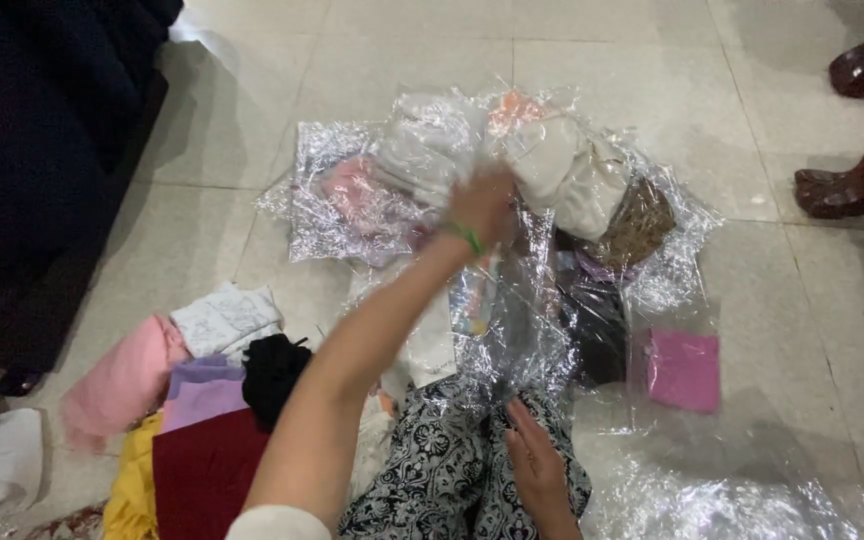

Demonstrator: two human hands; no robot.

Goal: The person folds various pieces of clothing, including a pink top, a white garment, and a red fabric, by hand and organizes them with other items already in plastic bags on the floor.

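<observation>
Well, left hand (482, 208): I see it stretched out over the wrapped cream cloth (562, 170), fingers blurred (grip unclear).
Right hand (535, 462): flat, open, pinning the clear plastic (512, 330) on my lap.
Beside me: folded clothes pile (192, 400).

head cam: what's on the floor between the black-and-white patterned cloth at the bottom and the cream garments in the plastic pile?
In the head view, crinkled clear plastic wrap fills that stretch, with a dark packaged garment alongside.

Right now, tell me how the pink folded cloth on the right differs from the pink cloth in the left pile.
The pink folded cloth is vivid magenta, flat, square, and lies alone inside clear wrap. The pale pink cloth is salmon, crumpled, unwrapped, and stacked among other clothes. Both rest on the tiled floor.
</observation>
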